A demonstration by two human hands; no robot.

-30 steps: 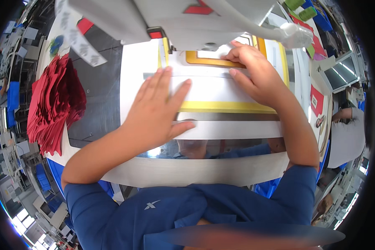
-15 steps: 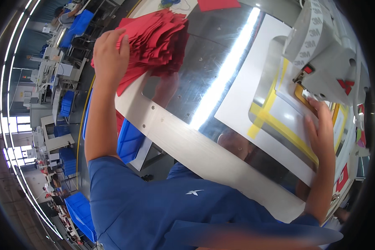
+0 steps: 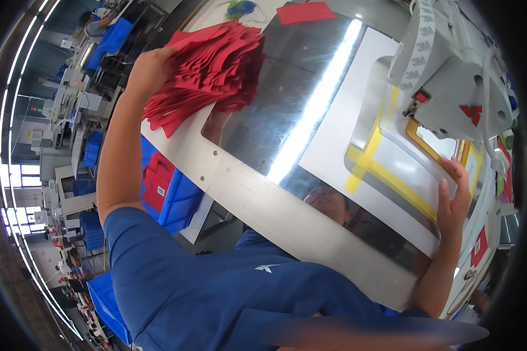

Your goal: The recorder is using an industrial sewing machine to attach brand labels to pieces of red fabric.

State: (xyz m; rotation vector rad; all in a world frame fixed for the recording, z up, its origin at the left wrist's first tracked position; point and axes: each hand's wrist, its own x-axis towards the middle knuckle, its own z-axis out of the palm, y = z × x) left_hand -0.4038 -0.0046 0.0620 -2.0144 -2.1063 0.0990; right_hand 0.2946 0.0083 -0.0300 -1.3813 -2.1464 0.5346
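Note:
A thick stack of red fabric pieces (image 3: 222, 67) lies on the far left of the metal work table, its layered edges fanned out. My left hand (image 3: 152, 67) is at the stack's left edge, fingertips closed on the fabric and partly hidden there. On the right, my right hand (image 3: 455, 199) is raised with its fingers apart, the fingertips at the near edge of a yellow-orange clamp frame (image 3: 427, 149). That frame sits under the head of a white sewing machine (image 3: 454, 93). Nothing shows in my right hand.
A white sheet (image 3: 334, 137) and a plate marked with yellow tape (image 3: 401, 190) lie before the machine. A single red piece (image 3: 306, 13) and a tangle of thread (image 3: 240, 9) are at the far edge. Below the table's left side, a blue bin (image 3: 181, 202) holds red pieces.
My left hand has shifted down and left and now grips the stack's edge, whose layers are more fanned. My right hand has drawn back slightly from the clamp frame. My view has shifted slightly.

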